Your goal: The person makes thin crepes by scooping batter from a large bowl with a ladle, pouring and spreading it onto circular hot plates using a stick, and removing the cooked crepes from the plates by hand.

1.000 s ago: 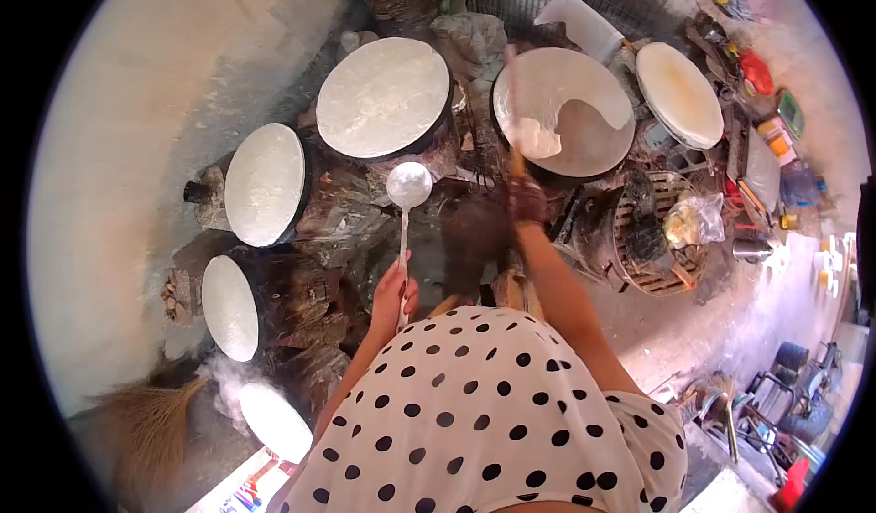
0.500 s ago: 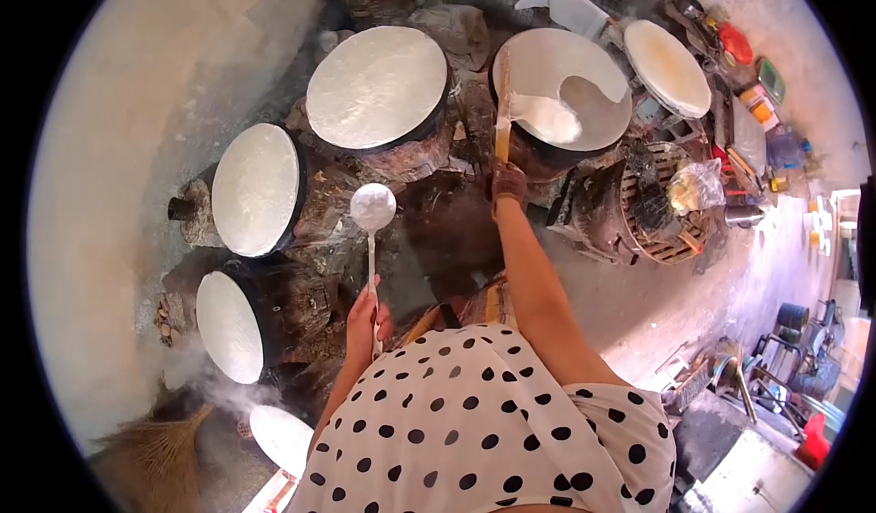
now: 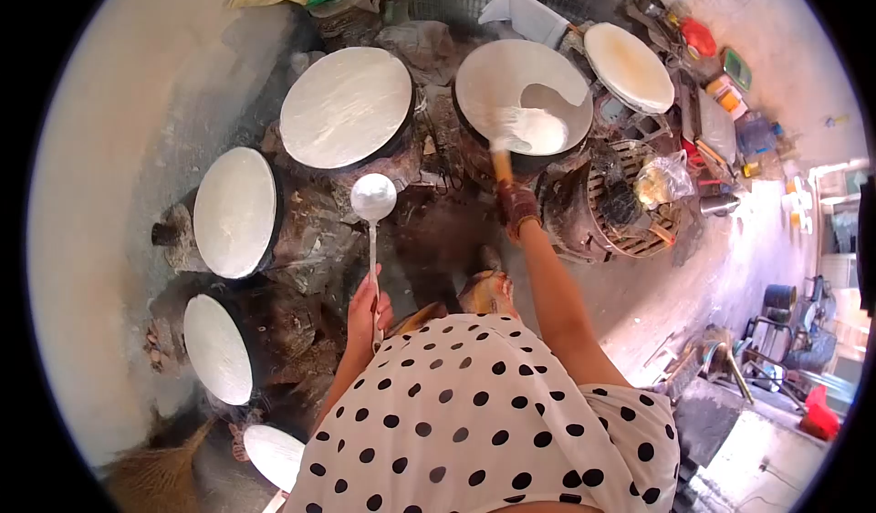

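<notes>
A wooden spreader point(image 3: 503, 165) stands in the right hand point(image 3: 517, 205), which wears a dark reddish glove. Its handle rises from the far side of the curled fingers, which are closed around it, and its far end, blurred, lies over the near left part of a round griddle point(image 3: 557, 98). Just right of that blurred end, a thick pool of pale batter point(image 3: 540, 132) sits on the griddle. A thin pale film point(image 3: 511, 71) covers the far and left part of the surface, leaving a grey patch between film and pool.

The left hand point(image 3: 368, 308), bare, has its fingers wrapped around the near part of a long-handled metal ladle point(image 3: 373, 196). The bowl points away, beyond the fingers, left of the spreader and well apart from it.

Left of the griddle is another round cooking surface with a full pale layer point(image 3: 347, 107). A pale, browned disc point(image 3: 630, 68) lies to the griddle's right. Nearer on the right, a clear plastic bag point(image 3: 664, 181) rests on a slatted round stand point(image 3: 610, 226).
</notes>
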`<state>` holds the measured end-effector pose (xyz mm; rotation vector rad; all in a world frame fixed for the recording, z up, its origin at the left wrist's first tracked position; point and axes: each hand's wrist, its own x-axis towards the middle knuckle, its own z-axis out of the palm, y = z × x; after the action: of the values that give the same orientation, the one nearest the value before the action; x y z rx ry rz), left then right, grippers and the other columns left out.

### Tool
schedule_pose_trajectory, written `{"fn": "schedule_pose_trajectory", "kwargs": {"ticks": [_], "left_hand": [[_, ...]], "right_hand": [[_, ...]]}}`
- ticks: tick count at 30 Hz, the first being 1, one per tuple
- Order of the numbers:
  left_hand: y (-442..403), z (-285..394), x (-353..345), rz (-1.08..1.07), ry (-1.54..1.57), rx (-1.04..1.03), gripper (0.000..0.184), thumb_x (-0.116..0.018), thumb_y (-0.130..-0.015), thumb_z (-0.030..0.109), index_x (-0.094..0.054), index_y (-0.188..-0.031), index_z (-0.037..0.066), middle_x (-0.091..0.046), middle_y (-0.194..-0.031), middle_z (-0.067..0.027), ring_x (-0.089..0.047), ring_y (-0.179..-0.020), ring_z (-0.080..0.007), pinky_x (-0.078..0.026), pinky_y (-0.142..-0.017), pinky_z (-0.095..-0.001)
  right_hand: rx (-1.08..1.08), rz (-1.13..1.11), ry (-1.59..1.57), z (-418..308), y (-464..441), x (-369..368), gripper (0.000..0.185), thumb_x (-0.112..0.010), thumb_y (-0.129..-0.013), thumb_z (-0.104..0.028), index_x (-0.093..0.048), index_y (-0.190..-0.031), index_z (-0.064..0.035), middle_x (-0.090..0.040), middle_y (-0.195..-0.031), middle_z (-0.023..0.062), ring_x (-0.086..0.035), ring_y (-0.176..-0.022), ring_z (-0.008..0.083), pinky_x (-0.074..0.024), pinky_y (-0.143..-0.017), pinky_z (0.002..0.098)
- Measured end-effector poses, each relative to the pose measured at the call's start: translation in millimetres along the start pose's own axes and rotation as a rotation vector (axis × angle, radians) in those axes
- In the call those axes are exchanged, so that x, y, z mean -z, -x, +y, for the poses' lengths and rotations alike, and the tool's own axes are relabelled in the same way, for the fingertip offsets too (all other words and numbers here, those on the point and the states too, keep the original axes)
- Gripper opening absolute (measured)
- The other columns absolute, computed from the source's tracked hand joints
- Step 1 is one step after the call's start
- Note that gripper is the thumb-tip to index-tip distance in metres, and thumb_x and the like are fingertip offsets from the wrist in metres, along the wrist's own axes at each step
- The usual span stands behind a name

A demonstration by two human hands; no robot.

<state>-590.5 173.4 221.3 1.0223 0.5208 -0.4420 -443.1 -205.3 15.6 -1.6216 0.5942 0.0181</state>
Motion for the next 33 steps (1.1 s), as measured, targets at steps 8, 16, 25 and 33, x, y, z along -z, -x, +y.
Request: {"fn": "schedule_pose_trajectory", "kwargs": {"ticks": [8, 16, 25, 33], "left_hand": [[-20, 3, -52, -0.036, -0.026, -0.002, 0.039, -0.031, -0.103, 0.024, -0.036, -0.141, 0.014, -0.038, -0.06, 0.0009, -0.033, -0.037, -0.0089, -0.03, -0.036, -0.025], [-50, -8, -100, -0.094, 0.046, 0.039, 0.04, -0.033, -0.104, 0.028, -0.034, -0.143, 0.018, -0.04, -0.062, 0.0036, -0.031, -0.038, -0.0066, -0.031, -0.037, -0.0235], [-73, -21, -146, -0.085, 0.054, 0.027, 0.038, -0.033, -0.104, 0.028, -0.038, -0.14, 0.018, -0.038, -0.061, 0.004, -0.033, -0.039, -0.0064, -0.031, -0.035, -0.0239], [-66, -23, -169, -0.033, 0.049, -0.042, 0.039, -0.033, -0.104, 0.029, -0.037, -0.141, 0.017, -0.038, -0.06, 0.0047, -0.034, -0.039, -0.0058, -0.032, -0.035, -0.0242]], "right_hand": [[-0.325, -0.174, -0.115, 7, -22, 131, 0.028, -0.058, -0.09, -0.035, -0.065, -0.086, -0.0086, -0.056, -0.058, 0.0024, -0.057, -0.053, 0.0163, -0.0426, -0.048, 0.0303], [1.006, 0.072, 1.542, 19, -41, 94, 0.001, -0.06, -0.077, -0.014, -0.06, -0.078, -0.0138, -0.061, -0.069, 0.0037, -0.062, -0.066, 0.0165, -0.0509, -0.066, 0.0313], [0.017, -0.109, 0.442, -25, -123, 198, 0.013, -0.051, -0.093, -0.017, -0.055, -0.103, -0.0102, -0.055, -0.066, -0.0014, -0.055, -0.056, 0.0145, -0.0468, -0.051, 0.0322], [0.172, -0.404, 0.276, 16, -95, 212, 0.022, -0.05, -0.093, -0.032, -0.064, -0.099, -0.0157, -0.066, -0.077, 0.0078, -0.063, -0.067, 0.0259, -0.0499, -0.061, 0.0361]]}}
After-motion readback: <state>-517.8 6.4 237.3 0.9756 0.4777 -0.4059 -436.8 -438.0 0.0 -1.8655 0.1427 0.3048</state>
